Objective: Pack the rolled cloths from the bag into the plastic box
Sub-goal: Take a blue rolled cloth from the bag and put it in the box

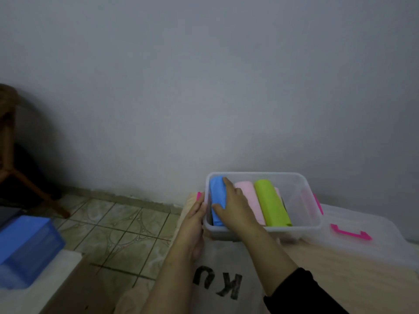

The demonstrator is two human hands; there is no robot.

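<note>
A clear plastic box (301,226) with pink latches stands on the table against the wall. Inside lie a blue rolled cloth (216,191) at the left, a pink roll (247,189) beside it and a green roll (271,201); more pink cloth shows behind the green one. My right hand (235,207) reaches into the box and grips the blue roll, thumb on its near end, fingers over its top. My left hand (193,219) rests flat against the box's left outer wall. A white bag (223,284) with black letters lies in front of the box.
The box's clear lid (362,250) with a pink handle (350,232) lies to the right on the table. A blue plastic container (25,245) sits at the far left on a white surface. A tiled floor and a wooden chair leg (38,193) lie left of the table.
</note>
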